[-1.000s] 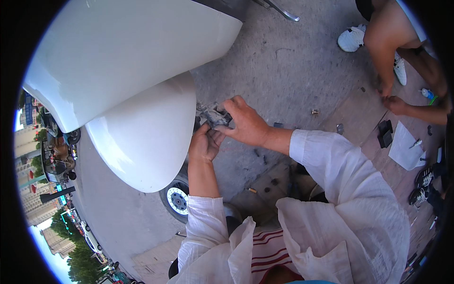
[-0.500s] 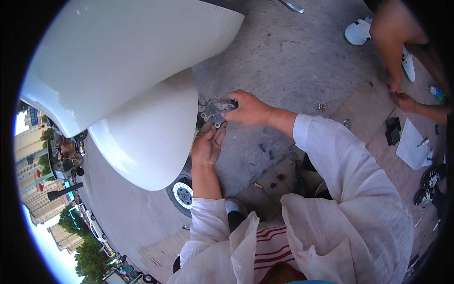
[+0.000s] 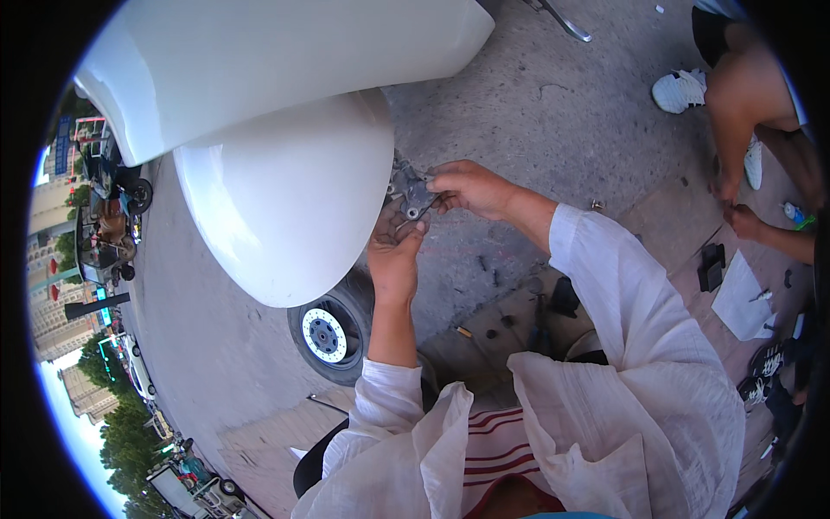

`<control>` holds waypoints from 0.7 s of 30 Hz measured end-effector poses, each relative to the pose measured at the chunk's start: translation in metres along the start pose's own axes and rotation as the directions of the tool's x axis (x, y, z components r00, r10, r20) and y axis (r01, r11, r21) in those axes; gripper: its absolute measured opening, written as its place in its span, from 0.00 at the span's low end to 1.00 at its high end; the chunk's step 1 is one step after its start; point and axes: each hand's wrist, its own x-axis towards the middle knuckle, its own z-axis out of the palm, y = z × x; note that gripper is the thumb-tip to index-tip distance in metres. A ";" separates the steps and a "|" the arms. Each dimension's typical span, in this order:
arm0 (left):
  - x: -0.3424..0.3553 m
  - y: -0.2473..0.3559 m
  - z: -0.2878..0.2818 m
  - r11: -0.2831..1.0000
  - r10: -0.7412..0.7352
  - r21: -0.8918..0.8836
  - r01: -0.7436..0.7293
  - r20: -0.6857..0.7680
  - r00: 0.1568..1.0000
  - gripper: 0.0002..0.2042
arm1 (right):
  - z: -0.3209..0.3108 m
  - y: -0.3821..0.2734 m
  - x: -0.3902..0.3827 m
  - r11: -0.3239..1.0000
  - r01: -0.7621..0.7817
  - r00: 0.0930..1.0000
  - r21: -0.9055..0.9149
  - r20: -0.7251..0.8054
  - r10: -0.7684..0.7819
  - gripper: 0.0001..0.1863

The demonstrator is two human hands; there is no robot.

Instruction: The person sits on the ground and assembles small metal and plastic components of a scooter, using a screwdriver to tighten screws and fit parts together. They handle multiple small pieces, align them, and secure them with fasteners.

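Both hands are on a dark grey metal bracket (image 3: 418, 197) with bolt holes, beside the edge of a glossy white fender (image 3: 285, 199). My left hand (image 3: 395, 259) grips it from below, with the fingers partly behind it. From the right, my right hand (image 3: 475, 190) pinches its upper side between thumb and fingers. Whether the bracket is fastened to anything behind the fender cannot be made out. Below the fender, a wheel (image 3: 304, 333) with a tyre and a pale drilled brake disc (image 3: 325, 336) lies on the ground, close to my left forearm.
White bodywork (image 3: 285, 60) overhangs the upper left. Small dark parts (image 3: 493, 334) and a black piece (image 3: 565, 297) lie by my knees. At right, a person (image 3: 748, 104) crouches near a black box (image 3: 711, 266) and a white sheet (image 3: 743, 298). Parked vehicles (image 3: 108, 233) stand far left.
The view has shifted, bringing more of the wheel into sight. The bracket appears turned in my hands, and my right-hand fingers have moved along its upper side.
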 end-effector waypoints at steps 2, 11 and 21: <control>-0.002 -0.003 0.001 0.987 0.083 0.138 -0.081 -0.008 0.997 0.22 | 0.002 0.001 -0.001 0.999 -0.021 1.000 0.024 -0.009 0.022 0.13; -0.014 -0.002 0.005 0.891 0.324 0.360 -0.276 -0.080 0.943 0.21 | 0.016 -0.003 -0.010 0.986 -0.076 0.996 0.146 -0.030 0.081 0.12; -0.015 0.005 0.009 0.711 0.523 0.577 -0.401 -0.052 0.851 0.21 | 0.023 -0.003 -0.015 0.971 -0.134 0.990 0.200 -0.013 0.139 0.19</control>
